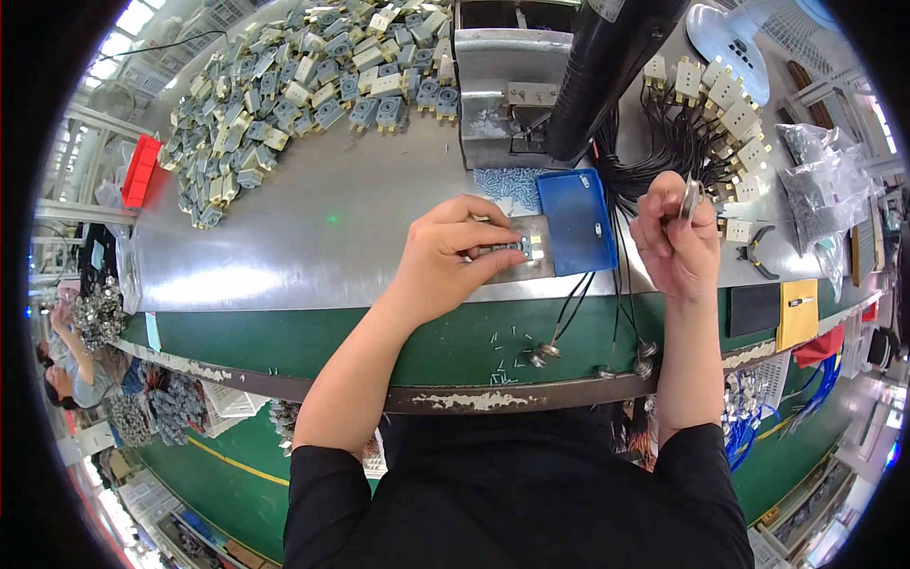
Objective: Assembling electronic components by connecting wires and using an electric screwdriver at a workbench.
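Note:
My left hand (455,242) is closed on a small grey part with metal terminals (517,248), held low over a flat metal plate (536,232). The thumb and fingertips pinch it from two sides, and they hide much of its body. Raised to the right, my right hand (678,237) grips a round metal disc (692,197) seen nearly edge-on. A blue tray (580,242) lies between the hands. Small screws (507,182) are heaped just beyond my left fingers. Similar metal discs (545,354) hang on black leads at the front edge.
A large pile of grey and cream housings (322,81) covers the far left. A machine with a black column (592,85) stands at centre back. White blocks on black cables (739,119), pliers (758,254), plastic bags (825,180) and a fan (730,43) are at right. Loose screws (502,351) lie in front.

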Demonstrator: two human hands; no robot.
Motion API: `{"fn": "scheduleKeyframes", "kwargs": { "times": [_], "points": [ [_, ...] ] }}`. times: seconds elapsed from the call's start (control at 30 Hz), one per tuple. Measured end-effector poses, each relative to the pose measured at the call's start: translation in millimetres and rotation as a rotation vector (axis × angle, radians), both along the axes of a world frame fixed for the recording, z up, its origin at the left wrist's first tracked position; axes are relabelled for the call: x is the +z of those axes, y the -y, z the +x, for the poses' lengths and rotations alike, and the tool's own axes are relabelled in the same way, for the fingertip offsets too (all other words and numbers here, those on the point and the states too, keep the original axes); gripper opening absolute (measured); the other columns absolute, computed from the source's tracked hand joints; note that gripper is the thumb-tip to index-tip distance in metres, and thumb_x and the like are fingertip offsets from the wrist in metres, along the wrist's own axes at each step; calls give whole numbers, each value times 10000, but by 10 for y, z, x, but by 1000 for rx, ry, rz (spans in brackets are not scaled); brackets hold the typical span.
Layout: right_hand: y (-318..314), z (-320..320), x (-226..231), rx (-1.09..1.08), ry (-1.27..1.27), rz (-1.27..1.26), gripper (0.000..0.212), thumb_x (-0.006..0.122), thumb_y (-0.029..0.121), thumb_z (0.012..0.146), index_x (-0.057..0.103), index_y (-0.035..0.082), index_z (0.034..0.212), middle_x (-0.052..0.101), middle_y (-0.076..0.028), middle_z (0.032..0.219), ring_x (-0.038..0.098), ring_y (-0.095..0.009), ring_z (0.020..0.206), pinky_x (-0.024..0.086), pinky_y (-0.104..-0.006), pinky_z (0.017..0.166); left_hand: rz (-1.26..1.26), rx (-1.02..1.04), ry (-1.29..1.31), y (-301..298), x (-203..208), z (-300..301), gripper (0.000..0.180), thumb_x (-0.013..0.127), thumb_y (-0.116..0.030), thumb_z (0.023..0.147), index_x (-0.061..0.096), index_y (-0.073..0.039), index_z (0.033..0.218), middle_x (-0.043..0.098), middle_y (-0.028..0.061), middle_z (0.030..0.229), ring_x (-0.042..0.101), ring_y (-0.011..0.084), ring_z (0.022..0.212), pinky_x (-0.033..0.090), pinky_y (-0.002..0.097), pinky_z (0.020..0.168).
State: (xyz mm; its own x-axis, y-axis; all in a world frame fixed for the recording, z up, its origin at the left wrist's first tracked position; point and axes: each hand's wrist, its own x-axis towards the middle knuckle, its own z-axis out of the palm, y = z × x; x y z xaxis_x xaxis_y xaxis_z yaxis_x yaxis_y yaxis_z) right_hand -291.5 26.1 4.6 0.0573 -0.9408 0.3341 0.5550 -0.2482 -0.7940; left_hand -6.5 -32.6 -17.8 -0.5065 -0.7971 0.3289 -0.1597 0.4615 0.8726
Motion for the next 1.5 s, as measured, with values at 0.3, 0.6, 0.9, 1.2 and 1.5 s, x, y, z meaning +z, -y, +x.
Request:
{"fn": "scheduleKeyframes", "kwargs": {
  "times": [0.3,0.6,0.9,1.2,1.5],
  "points": [
    [29,288,-54,-80,-108,32,277,730,104,989,714,-21,1236,617,-85,1141,517,-89,725,412,-250,616,43,-15,-18,3,-46,13,278,923,-22,725,812,-34,979,741,36,1052,520,44,667,441,214,593],
    [96,656,298,-205,-948,-119,212,723,-47,884,783,-20,1086,743,-141,1023,700,-207,886,548,-293,778,-25,52,-227,-17,116,99,505,895,-55,754,725,-4,1227,717,120,1185,650,158,939,530,298,850],
    [91,710,284,-144,-882,87,186,741,-34,883,781,-14,1064,737,-105,1000,681,-155,869,537,-279,746,-102,-11,-14,2,190,82,361,851,-61,806,748,-10,1149,730,138,1228,694,295,1142,543,384,989],
    [132,545,255,-98,-903,-86,183,756,-31,874,787,-10,1053,739,-107,974,681,-176,852,531,-284,734,-214,-103,60,106,349,140,346,884,-75,768,767,-12,1087,766,142,1134,732,306,1112,573,407,970],
    [67,506,217,-236,-1073,-223,276,702,-112,815,790,11,1047,743,-123,989,738,-273,852,586,-344,740,-199,-61,-7,88,172,109,351,911,-68,732,763,2,1042,767,152,1094,740,313,1132,594,397,957]
  ]
}}
